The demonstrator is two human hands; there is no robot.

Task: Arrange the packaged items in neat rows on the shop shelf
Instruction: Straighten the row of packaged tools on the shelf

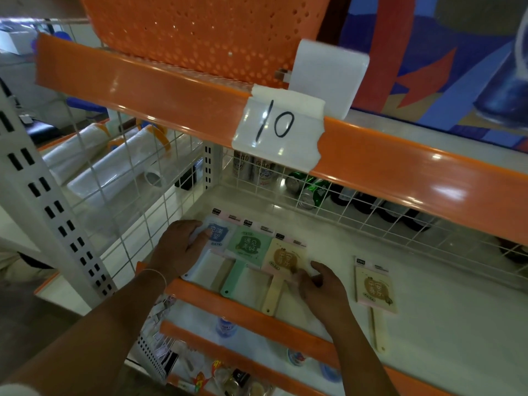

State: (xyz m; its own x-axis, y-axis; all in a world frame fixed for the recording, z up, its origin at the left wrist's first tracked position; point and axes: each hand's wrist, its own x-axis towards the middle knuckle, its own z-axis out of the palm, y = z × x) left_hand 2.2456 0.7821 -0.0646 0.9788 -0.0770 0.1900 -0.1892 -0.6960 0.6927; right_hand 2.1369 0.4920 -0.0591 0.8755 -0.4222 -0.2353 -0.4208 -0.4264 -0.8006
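Observation:
Three packaged paddle-shaped items lie side by side on the white shelf [328, 224]: a blue one [218, 232], a green one [248, 247] and a beige one [285, 255]. My left hand [180, 247] rests flat on the blue pack's left side with its fingers spread. My right hand [323, 284] pinches the lower right corner of the beige pack. A second beige pack [375, 290] lies apart to the right, its handle sticking out over the shelf's front edge.
A wire grid [328, 201] backs the shelf, with cans [305, 187] and bottles behind it. The orange rail above carries a taped label reading 10 [277, 124]. An orange basket [205, 32] sits on top. Lower shelves hold small goods.

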